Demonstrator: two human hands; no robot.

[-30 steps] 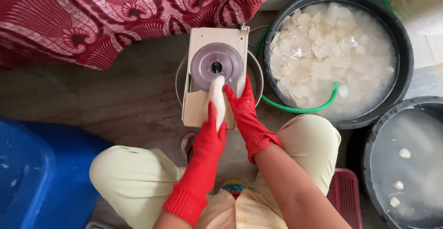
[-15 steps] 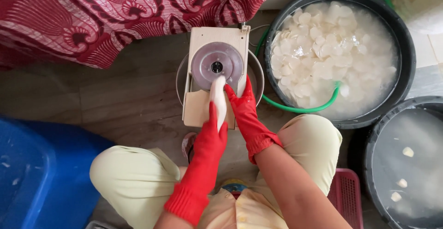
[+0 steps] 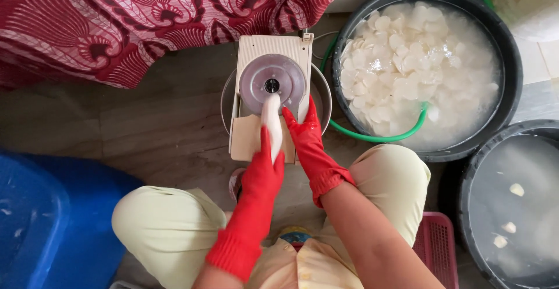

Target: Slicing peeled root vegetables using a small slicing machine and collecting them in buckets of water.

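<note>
A cream slicing machine with a round metal blade disc stands on the floor in front of me, over a metal bowl. My left hand, in a red rubber glove, grips a long white peeled root and presses its tip against the disc. Beside it my right hand, also red-gloved, lies flat along the machine's right edge, fingers straight and touching the root's side.
A big black tub of white slices in water sits at the right, with a green hose on its rim. Another dark tub lies lower right. A blue bin is at the left, patterned red cloth behind, a pink crate near my knee.
</note>
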